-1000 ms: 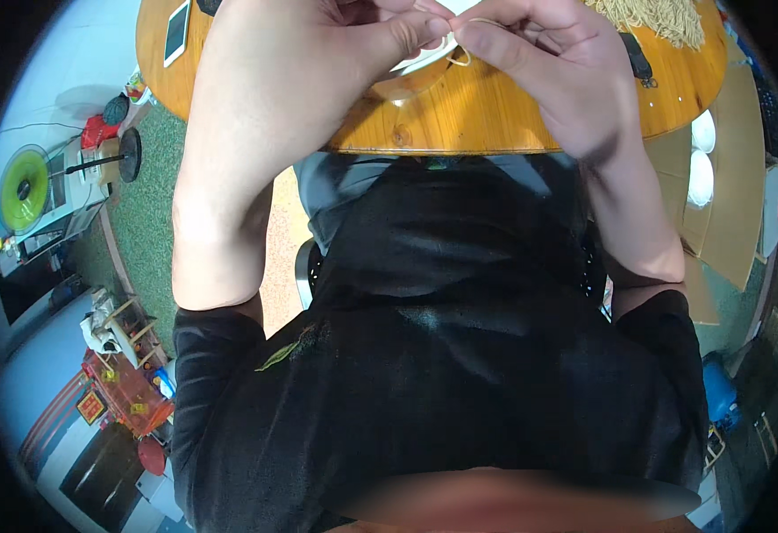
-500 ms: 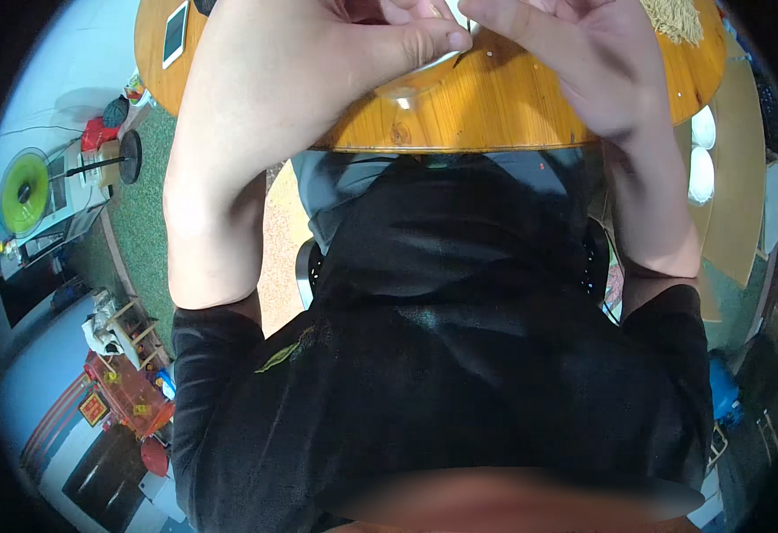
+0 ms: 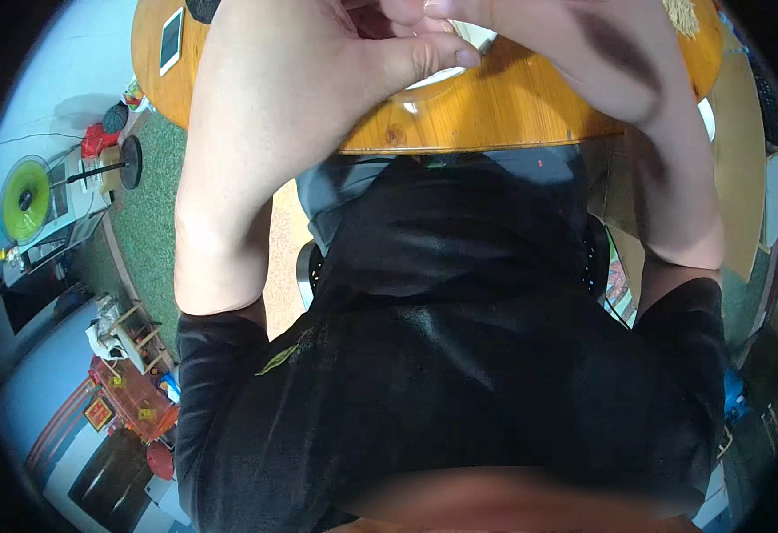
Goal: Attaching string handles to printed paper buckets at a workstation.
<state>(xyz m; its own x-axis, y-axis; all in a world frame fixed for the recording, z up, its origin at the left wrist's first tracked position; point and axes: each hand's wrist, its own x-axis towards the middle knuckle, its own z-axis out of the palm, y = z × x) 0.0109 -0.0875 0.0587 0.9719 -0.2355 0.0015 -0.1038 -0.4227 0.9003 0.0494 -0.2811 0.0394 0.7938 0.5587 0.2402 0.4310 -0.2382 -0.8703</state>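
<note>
Both hands meet at the top edge, over the near side of a wooden table (image 3: 495, 115). My left hand (image 3: 344, 44) is closed, its thumb bent in against the fingers; whatever it pinches is hidden. My right hand (image 3: 575, 53) reaches across from the right, thumb tip against the left hand's fingers. Its other fingers are cut off by the frame, and I cannot make out what it holds. Below and between the hands shows part of a white dish-like thing (image 3: 474, 35), mostly covered by them.
A white phone (image 3: 171, 42) lies on the table's left, near a dark object (image 3: 202, 9). Pale stringy strands (image 3: 682, 16) lie at the right. A green-bladed fan (image 3: 26, 198) stands off to the left. Beyond the table's right side is a tan curved surface (image 3: 735, 169).
My right hand has shifted left, its thumb now over the left hand's fingers, and its forearm swung outward. A thin dark strip seen between the thumbs before no longer shows.
</note>
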